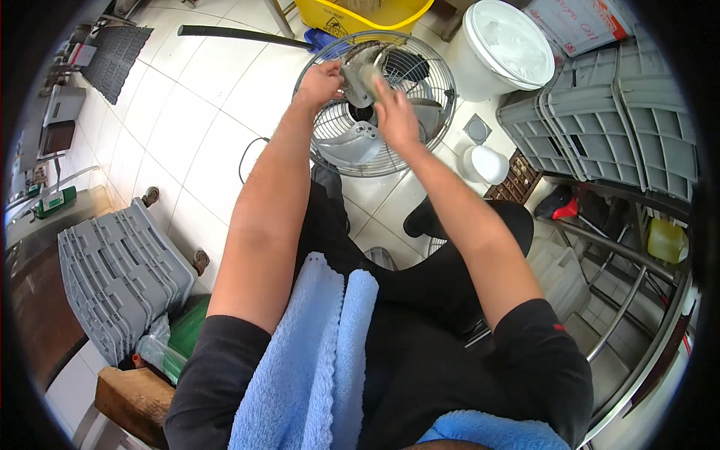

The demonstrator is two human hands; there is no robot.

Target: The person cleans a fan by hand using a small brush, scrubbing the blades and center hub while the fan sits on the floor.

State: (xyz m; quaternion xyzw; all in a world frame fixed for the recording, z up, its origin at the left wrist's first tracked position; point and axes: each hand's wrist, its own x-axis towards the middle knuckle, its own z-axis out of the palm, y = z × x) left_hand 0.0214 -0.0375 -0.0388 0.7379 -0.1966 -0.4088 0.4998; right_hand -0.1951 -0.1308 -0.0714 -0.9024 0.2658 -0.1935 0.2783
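Observation:
A large metal fan with a round wire guard (444, 135) is on the floor before me, its grey blades showing. My left hand (322, 84) grips the edge of the upper fan blade (353, 87). In my right hand (398, 117) is a blurred, pale greenish scrubber (369, 81), a pad or brush, held against or just over that same blade. The lower fan blade (351, 145) looks fairly clean and bears rivets near the hub. Dark grime streaks the far blade (371, 52). Part of the hub is hidden behind my hands.
Behind the fan stands a yellow mop bucket (360, 19); a black pole (242, 35) reaches left from it. At right are a white bucket (478, 67), a small white tub (488, 165) and grey crates (596, 118). More grey crates (124, 275) stand left. A blue towel (304, 349) hangs over me.

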